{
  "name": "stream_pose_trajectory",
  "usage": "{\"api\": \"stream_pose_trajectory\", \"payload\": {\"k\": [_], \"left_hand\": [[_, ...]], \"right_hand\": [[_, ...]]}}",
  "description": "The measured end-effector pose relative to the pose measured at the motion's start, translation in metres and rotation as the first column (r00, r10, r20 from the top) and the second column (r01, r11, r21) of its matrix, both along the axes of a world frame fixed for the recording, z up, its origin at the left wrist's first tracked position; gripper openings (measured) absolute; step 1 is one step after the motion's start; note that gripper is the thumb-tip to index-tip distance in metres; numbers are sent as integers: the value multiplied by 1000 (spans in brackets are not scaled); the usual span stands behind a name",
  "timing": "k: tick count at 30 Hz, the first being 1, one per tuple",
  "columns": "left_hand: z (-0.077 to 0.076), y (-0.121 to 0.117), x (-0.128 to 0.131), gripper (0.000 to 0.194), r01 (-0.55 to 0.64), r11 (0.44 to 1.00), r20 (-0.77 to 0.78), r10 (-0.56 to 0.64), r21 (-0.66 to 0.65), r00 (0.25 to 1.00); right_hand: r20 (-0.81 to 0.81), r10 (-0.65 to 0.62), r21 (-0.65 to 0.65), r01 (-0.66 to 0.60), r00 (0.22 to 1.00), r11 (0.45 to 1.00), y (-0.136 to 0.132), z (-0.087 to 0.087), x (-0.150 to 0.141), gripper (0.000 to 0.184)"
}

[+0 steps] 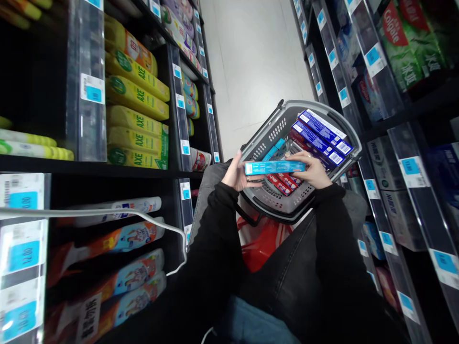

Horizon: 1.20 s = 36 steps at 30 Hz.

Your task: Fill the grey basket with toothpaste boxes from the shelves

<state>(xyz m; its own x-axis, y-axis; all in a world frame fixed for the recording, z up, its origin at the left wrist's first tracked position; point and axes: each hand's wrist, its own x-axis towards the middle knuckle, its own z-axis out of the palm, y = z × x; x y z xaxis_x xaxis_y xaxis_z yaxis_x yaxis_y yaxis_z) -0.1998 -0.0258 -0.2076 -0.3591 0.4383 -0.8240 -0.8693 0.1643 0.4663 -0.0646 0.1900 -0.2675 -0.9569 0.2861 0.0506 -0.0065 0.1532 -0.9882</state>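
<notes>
Slim light-blue carton: held [275,167] near the center of the frame, roughly level, above the open grey shopping basket [258,152]; a barcode panel shows at its left end.
Left hand [237,176]: partly open, thumb raised away from the fingers; the fingers support the left end of the carton.
Right hand [312,171]: partly closed around the right end of the carton, fingers over its upper edge.
Basket contents: blue-and-red cartons [322,135] along the right side, red cartons [283,184] beneath the held carton, small light-blue cartons [273,150] at left.
Basket handle: black [247,218], below the basket's lower left edge.
Red item [263,241]: below the basket, between the legs; type not determinable.
Left shelving: yellow AXE bottles [139,98], upper left of the frame.
Right shelving: green Colgate packages [407,48], upper right.
White cable [143,215]: crosses the lower left.
Floor [258,57]: pale, upper center.
</notes>
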Motion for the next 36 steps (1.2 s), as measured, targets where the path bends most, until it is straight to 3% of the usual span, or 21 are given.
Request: {"api": "stream_pose_trajectory", "payload": {"k": [5,8,11,14,17,20,22,24,26,27,31,36], "left_hand": [[-5,3,6,45,56,998,-70,-59,-41,996],[-10,-2,9,54,100,995,-152,-102,-20,983],[-12,-10,11,60,247,965,-282,-262,-88,923],[-12,-16,10,49,350,928,-472,-365,-124,802],[-10,-16,6,41,320,937,-627,-333,-139,704],[-4,-4,-4,33,215,920,-723,-391,-328,569],[-1,15,-15,30,136,836,-731,-535,-532,423],[-5,46,-29,30,81,676,-638,-722,-732,266],[-21,83,-45,36,71,523,-511,-849,-850,135],[-33,102,-53,42,79,491,-486,-871,-867,80],[-92,161,-84,60,175,467,-485,-872,-866,-72],[-144,189,-111,64,272,426,-477,-864,-863,-158]], "right_hand": [[-5,8,24,-8,1000,1000,-2,2,-2,31],[22,12,29,-13,1000,1000,1,3,-1,34],[102,73,-30,-71,992,997,6,2,2,41],[173,128,-116,-109,977,987,7,-1,3,43],[225,139,-146,-108,964,983,4,-8,1,42],[393,-56,7,59,918,998,2,-14,-2,36],[504,-272,230,176,820,957,3,-14,-2,32],[554,-390,375,198,736,906,4,-11,-1,29],[580,-391,378,189,714,906,6,-8,0,28],[588,-373,358,183,718,916,6,-8,0,27],[586,-359,362,162,727,918,7,-13,3,24],[603,-362,399,124,711,908,7,-22,5,27]]}}
